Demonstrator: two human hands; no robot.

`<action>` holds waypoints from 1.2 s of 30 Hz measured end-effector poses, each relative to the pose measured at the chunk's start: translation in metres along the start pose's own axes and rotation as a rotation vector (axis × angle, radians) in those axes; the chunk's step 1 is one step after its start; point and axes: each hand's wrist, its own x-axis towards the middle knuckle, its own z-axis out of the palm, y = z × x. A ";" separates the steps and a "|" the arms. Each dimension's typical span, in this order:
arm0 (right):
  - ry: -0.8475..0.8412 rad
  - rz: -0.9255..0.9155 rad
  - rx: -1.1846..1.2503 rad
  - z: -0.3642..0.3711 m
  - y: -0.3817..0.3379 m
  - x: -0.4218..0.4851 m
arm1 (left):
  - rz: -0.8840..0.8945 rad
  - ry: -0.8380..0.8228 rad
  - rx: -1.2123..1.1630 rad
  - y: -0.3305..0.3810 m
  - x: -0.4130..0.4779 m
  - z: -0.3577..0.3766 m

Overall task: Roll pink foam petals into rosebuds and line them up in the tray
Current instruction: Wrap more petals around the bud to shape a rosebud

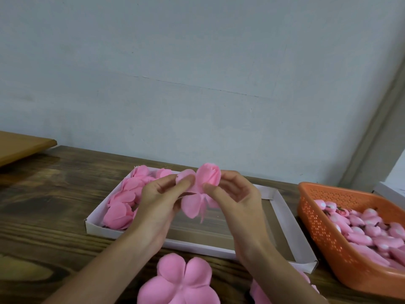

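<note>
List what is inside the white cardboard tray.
Finished pink rosebuds fill the white cardboard tray's left end; its brown floor is bare elsewhere. Both hands hide part of the middle.

My workbench against a bare wall

A pale grey-blue painted wall [197, 62] fills the upper frame above my dark-stained wooden tabletop [43, 205]; a lighter tan wooden board [19, 145] juts in at the left edge.

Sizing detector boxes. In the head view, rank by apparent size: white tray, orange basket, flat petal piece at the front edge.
1. white tray, largest.
2. orange basket, though cropped at the right edge, so unsure.
3. flat petal piece, smallest, though nearest the camera and cropped at the bottom.
</note>
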 end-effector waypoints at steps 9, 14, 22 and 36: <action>-0.083 -0.223 -0.115 0.002 -0.002 -0.004 | 0.121 0.167 0.107 0.000 -0.006 0.005; -0.132 -0.286 -0.241 0.002 -0.001 -0.007 | 0.090 0.175 0.138 -0.002 -0.005 0.003; -0.091 -0.249 -0.237 0.003 -0.002 -0.005 | 0.154 0.064 0.116 0.001 -0.006 0.005; -0.055 -0.214 -0.269 0.003 -0.002 -0.006 | 0.325 0.055 0.268 0.009 -0.013 0.010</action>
